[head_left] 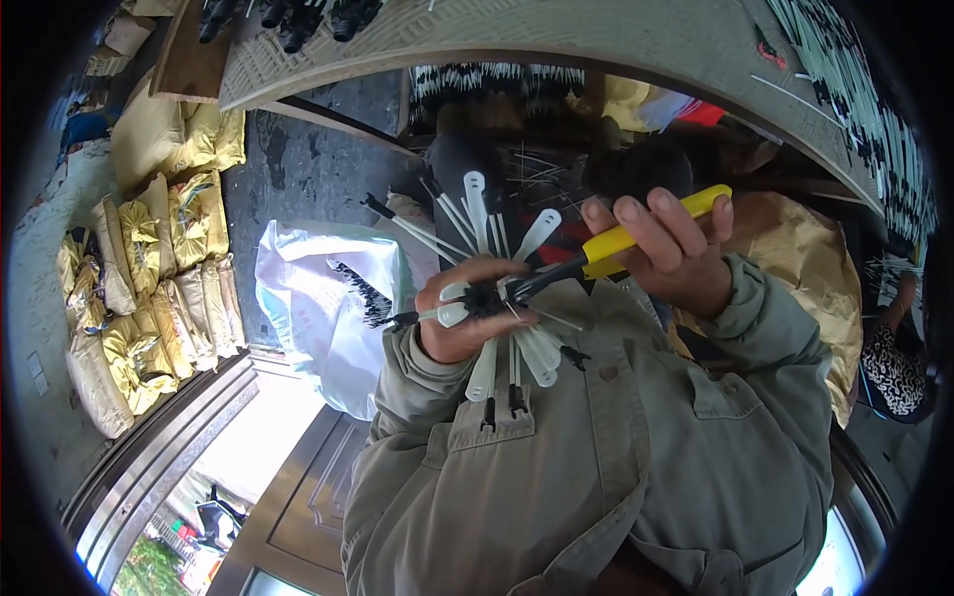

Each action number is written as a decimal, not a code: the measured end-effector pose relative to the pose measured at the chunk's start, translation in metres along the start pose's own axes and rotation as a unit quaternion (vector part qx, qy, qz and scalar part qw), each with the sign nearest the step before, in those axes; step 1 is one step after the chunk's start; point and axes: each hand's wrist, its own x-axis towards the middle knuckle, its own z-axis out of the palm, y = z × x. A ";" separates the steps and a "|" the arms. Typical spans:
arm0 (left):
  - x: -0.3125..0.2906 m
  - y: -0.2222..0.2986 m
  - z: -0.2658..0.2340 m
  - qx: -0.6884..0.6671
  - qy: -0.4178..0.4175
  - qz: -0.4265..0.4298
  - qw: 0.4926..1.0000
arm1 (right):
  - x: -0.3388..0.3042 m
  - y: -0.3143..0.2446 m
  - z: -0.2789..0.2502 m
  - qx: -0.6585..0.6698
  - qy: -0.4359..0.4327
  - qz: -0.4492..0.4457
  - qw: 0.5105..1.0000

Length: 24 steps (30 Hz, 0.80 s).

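Observation:
My left hand (443,343) is closed around the middle of an umbrella-like frame, at chest height in front of my grey-green shirt. The frame has a black hub (484,297), from which pale flat paddles (539,234) and thin rods with black tips (515,382) fan out on all sides. In my right hand (668,248) is a pair of pliers (621,238) with yellow handles and dark jaws. The jaws reach the right side of the hub, by a thin wire; whether they grip it I cannot tell.
Ahead is a worktable (556,35), with black parts (298,22) at its left and many pale black-ended rods (845,89) at its right. White plastic sheeting (328,308) and stacked sacks (149,268) are at left. Brown paper (795,268) and another person (894,372) are at right.

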 end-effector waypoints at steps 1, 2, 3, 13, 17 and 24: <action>0.001 -0.001 0.000 0.006 0.006 0.017 1.000 | -0.002 -0.003 0.003 -0.004 0.019 0.010 1.000; 0.001 -0.002 -0.001 0.006 0.005 0.019 1.000 | -0.003 -0.006 0.003 -0.005 0.020 0.010 1.000; 0.001 -0.003 -0.002 0.012 0.017 0.035 0.999 | -0.003 -0.011 0.003 0.024 0.004 0.034 0.999; -0.007 -0.005 0.003 0.002 0.089 -0.004 0.996 | -0.023 -0.056 0.001 0.094 -0.034 0.184 0.978; -0.012 -0.005 0.001 -0.010 0.067 -0.049 0.997 | -0.028 -0.038 -0.003 0.205 -0.039 0.164 0.964; -0.001 0.004 -0.005 0.022 -0.061 0.042 0.997 | 0.013 0.044 -0.022 0.467 -0.226 0.012 0.855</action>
